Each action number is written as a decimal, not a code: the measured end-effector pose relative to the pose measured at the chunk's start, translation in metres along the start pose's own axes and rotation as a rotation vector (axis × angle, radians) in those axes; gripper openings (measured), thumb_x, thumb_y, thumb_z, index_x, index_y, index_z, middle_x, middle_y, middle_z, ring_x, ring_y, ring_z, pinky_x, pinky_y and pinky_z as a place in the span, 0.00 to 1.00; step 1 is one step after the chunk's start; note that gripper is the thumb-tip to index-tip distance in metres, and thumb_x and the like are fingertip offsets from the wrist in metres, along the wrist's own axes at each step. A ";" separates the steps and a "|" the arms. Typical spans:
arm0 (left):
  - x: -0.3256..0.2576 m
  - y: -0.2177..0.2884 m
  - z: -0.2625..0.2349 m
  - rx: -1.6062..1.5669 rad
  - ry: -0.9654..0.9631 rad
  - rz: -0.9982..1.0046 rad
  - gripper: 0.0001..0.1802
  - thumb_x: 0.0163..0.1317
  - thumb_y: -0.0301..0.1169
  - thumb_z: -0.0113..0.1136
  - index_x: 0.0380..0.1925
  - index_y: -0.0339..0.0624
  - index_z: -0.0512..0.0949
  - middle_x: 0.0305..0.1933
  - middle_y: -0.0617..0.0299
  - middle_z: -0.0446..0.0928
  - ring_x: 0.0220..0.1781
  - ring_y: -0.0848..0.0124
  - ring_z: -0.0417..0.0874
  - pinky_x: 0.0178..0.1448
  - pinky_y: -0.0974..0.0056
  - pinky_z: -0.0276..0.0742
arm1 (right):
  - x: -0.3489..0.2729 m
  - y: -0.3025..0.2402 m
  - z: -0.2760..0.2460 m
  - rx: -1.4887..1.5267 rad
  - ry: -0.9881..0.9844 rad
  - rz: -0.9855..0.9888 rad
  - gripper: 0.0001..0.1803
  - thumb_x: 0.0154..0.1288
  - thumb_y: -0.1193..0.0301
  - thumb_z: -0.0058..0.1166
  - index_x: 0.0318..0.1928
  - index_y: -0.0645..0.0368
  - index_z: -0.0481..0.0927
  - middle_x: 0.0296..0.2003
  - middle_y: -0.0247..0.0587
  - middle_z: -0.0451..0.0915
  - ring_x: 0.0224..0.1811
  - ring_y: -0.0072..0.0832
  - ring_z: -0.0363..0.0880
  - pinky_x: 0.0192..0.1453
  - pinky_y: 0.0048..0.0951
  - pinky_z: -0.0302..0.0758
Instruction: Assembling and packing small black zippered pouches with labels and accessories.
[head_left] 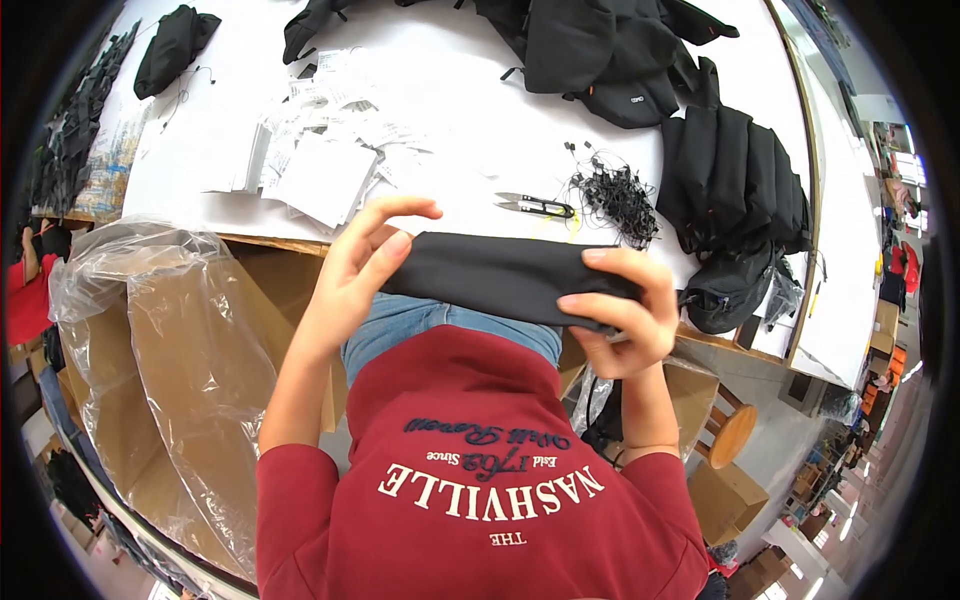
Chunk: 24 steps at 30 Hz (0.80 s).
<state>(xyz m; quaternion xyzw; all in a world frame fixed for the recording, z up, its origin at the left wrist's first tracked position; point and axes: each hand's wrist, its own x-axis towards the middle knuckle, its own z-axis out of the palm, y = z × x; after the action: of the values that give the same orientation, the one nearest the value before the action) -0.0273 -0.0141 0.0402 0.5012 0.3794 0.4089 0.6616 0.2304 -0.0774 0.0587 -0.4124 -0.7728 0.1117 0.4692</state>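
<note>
A long, flat black fabric bag (pixel 490 277), apparently folded, is held level in front of my waist at the table's near edge. My right hand (pixel 635 310) grips its right end, fingers bent over the front face. At the other end is my left hand (pixel 360 265), its index finger and thumb spread apart. The left thumb touches or nearly touches the bag's upper left corner; the other left fingers are partly hidden. Just beyond the bag lie small thread snips (pixel 537 205) with black handles, beside a tangled heap of thin black cords (pixel 615 195).
On the white table (pixel 440 120) are paper slips (pixel 325 165) and a row of black bags (pixel 735 175) at right. More black bags (pixel 600 60) lie at the far side. A plastic-lined cardboard box (pixel 190 370) stands at left. A wooden stool (pixel 733 435) is at lower right.
</note>
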 end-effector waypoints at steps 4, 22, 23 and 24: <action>0.004 -0.010 -0.014 0.059 -0.171 -0.263 0.10 0.65 0.33 0.58 0.37 0.36 0.79 0.34 0.68 0.77 0.37 0.84 0.71 0.46 0.75 0.68 | -0.002 -0.001 0.010 0.042 -0.060 -0.052 0.21 0.33 0.78 0.61 0.37 0.56 0.85 0.49 0.48 0.77 0.41 0.38 0.79 0.41 0.34 0.78; 0.008 -0.012 -0.022 1.026 0.131 0.565 0.11 0.47 0.27 0.69 0.34 0.50 0.86 0.43 0.66 0.83 0.53 0.64 0.77 0.59 0.60 0.64 | -0.006 -0.006 0.011 0.050 0.058 0.397 0.13 0.48 0.81 0.63 0.38 0.58 0.83 0.48 0.45 0.75 0.51 0.38 0.75 0.52 0.33 0.74; 0.008 -0.017 -0.029 1.035 0.187 0.495 0.09 0.49 0.24 0.67 0.33 0.46 0.86 0.42 0.64 0.83 0.52 0.63 0.77 0.58 0.60 0.64 | -0.010 -0.002 0.005 0.055 0.108 0.430 0.12 0.50 0.80 0.62 0.38 0.59 0.83 0.48 0.46 0.75 0.51 0.38 0.74 0.53 0.32 0.72; 0.004 -0.019 -0.035 1.039 0.234 0.431 0.08 0.51 0.21 0.65 0.33 0.42 0.85 0.41 0.63 0.83 0.51 0.63 0.77 0.58 0.60 0.65 | -0.009 0.004 -0.004 0.009 0.145 0.428 0.09 0.54 0.78 0.60 0.38 0.59 0.83 0.48 0.46 0.75 0.51 0.37 0.74 0.56 0.33 0.69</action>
<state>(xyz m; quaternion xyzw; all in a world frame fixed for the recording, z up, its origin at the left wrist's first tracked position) -0.0546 -0.0010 0.0138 0.7779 0.4904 0.3473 0.1838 0.2383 -0.0826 0.0525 -0.5718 -0.6314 0.1821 0.4912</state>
